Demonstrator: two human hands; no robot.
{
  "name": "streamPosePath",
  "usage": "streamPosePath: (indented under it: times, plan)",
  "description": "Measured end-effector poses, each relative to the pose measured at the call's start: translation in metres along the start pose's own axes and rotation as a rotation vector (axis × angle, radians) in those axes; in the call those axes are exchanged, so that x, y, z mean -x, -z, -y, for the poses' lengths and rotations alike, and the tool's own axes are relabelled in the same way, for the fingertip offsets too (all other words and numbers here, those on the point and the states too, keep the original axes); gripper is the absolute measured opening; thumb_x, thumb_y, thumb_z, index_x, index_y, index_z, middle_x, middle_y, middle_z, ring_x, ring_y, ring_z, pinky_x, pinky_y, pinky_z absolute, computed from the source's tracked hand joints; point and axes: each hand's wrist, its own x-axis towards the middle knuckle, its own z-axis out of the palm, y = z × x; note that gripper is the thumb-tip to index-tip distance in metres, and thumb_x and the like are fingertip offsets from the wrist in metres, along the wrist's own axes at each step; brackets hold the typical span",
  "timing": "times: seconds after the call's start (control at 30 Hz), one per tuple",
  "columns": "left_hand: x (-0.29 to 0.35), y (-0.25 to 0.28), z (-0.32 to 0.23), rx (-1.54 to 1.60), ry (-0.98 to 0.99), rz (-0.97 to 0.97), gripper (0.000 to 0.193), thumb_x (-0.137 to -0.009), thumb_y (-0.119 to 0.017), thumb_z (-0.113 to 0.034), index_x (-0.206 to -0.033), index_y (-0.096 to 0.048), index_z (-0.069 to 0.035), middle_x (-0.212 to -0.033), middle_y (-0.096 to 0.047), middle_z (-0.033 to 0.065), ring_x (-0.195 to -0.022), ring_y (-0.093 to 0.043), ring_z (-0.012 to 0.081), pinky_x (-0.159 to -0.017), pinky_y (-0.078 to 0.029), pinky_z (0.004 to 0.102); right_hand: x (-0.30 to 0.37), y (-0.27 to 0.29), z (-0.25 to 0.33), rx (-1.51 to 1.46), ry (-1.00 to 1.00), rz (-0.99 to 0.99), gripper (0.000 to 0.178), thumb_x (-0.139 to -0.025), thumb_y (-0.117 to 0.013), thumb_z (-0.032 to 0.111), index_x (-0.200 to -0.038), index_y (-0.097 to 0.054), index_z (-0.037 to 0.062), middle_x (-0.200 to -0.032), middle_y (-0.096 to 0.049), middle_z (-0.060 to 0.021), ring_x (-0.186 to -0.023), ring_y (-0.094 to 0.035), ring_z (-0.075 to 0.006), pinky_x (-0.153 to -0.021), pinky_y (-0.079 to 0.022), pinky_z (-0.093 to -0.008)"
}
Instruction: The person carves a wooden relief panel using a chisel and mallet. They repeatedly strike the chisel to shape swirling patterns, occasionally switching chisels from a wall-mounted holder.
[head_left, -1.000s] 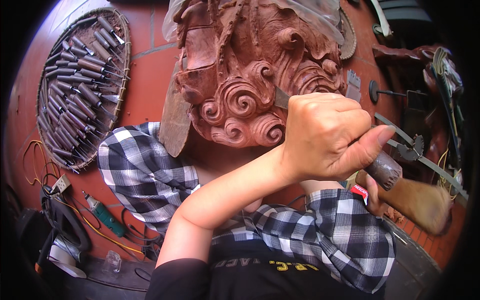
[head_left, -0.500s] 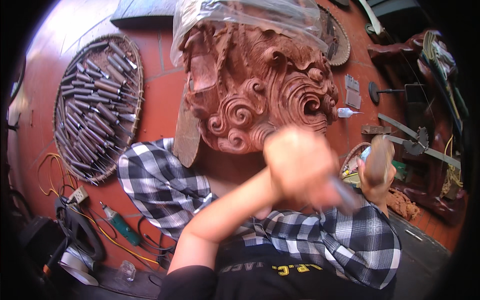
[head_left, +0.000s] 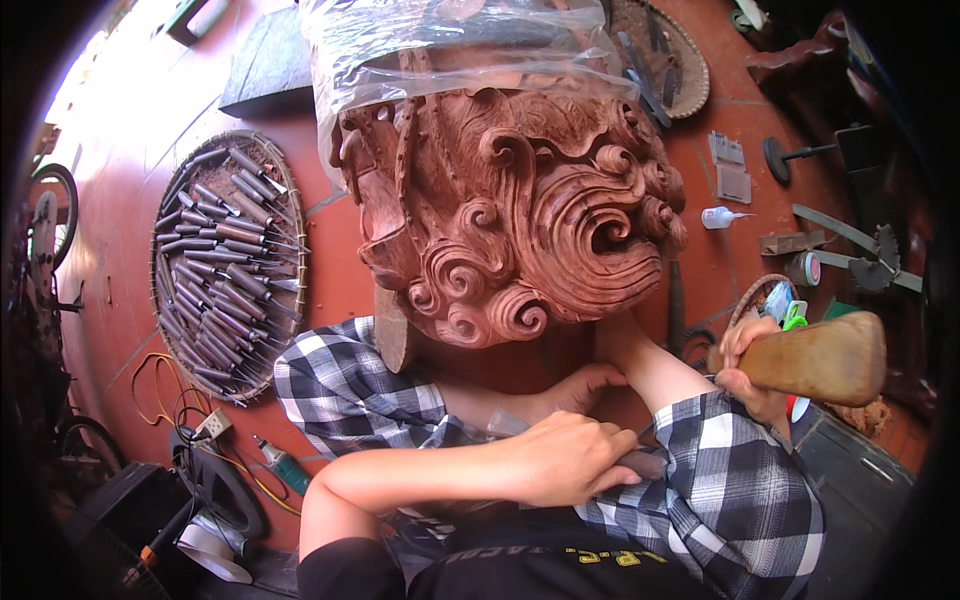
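Note:
A reddish-brown wood carving (head_left: 530, 210), covered in swirls and curled knobs, stands on the floor in front of me. My left hand (head_left: 580, 458) rests low over my lap, closed around a chisel. The chisel's dark handle end (head_left: 643, 464) sticks out on the right, and what looks like its pale flat blade (head_left: 506, 424) shows beyond the knuckles. Off to the right, my right hand (head_left: 755, 370) grips the narrow end of a wooden mallet (head_left: 820, 358), its thick head pointing right. Neither tool touches the carving.
Left lies a round woven tray (head_left: 155, 280) of many wood-handled chisels. Clear plastic sheeting (head_left: 450, 60) drapes the carving's far side. A green rotary tool (head_left: 283, 466) and power strip (head_left: 212, 425) lie lower left. A small white bottle (head_left: 722, 217) and second tray (head_left: 690, 60) sit right.
My left hand with the chisel has come down from the carving's lower edge to my lap. The mallet has swung from upright to pointing right. The view has shifted, so the carving appears lower.

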Motion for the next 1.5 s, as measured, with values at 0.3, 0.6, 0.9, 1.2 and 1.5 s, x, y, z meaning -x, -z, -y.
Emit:
streamPosePath:
  times: [0.3,0.6,0.9,1.2,1.5]
  plan:
    - [-0.007,0.002,0.015,-0.177,0.091,0.452,0.036,-0.097,-0.061,-0.034,-0.099,-0.058,0.001,-0.087,-0.067,0.0216,-0.083,-0.067,0.0424,-0.071,-0.052,0.0503,-0.005,-0.01,-0.09,-0.016,-0.049,-0.13,0.046,-0.075,-0.083,0.002,-0.111,-0.054,0.006,-0.119,-0.061,-0.0126,-0.128,-0.053,-0.0314,-0.114,-0.036,-0.0457]
    - [0.133,0.132,-0.018,-0.179,-0.015,-0.597,0.037,-0.088,-0.067,-0.017,-0.121,-0.06,-0.001,-0.098,-0.068,0.0126,-0.091,-0.068,0.0286,-0.079,-0.054,0.0361,-0.016,-0.01,-0.098,0.049,-0.096,-0.138,0.041,-0.078,-0.077,0.001,-0.113,-0.056,0.0043,-0.12,-0.059,-0.0119,-0.123,-0.054,-0.0265,-0.111,-0.038,-0.0402]
    - [0.329,0.248,0.166,-0.316,1.074,-1.62,0.062,-0.094,-0.063,-0.055,-0.104,-0.064,0.006,-0.08,-0.072,0.014,-0.062,-0.069,0.0174,-0.06,-0.056,0.031,-0.023,-0.003,-0.097,-0.001,-0.158,-0.186,0.034,-0.086,-0.071,0.002,-0.116,-0.054,0.0054,-0.123,-0.059,-0.0104,-0.122,-0.053,-0.0239,-0.11,-0.037,-0.0381]
    - [0.286,0.203,0.202,-0.495,1.253,-1.588,0.068,-0.085,-0.075,-0.046,-0.123,-0.052,0.005,-0.085,-0.073,0.0212,-0.078,-0.075,0.0313,-0.078,-0.058,0.0403,-0.025,-0.001,-0.097,0.005,-0.154,-0.181,0.033,-0.088,-0.07,0.003,-0.116,-0.054,0.0053,-0.122,-0.059,-0.0107,-0.124,-0.053,-0.0246,-0.111,-0.038,-0.0395]
    - [0.269,0.217,0.21,-0.323,1.326,-1.056,0.035,-0.091,-0.066,-0.034,-0.083,-0.077,-0.002,-0.068,-0.073,0.0088,-0.066,-0.074,0.0187,-0.072,-0.058,0.0329,-0.024,-0.005,-0.1,-0.002,-0.148,-0.208,0.035,-0.088,-0.071,0.002,-0.119,-0.055,0.004,-0.122,-0.059,-0.0094,-0.122,-0.055,-0.0223,-0.109,-0.039,-0.0374]
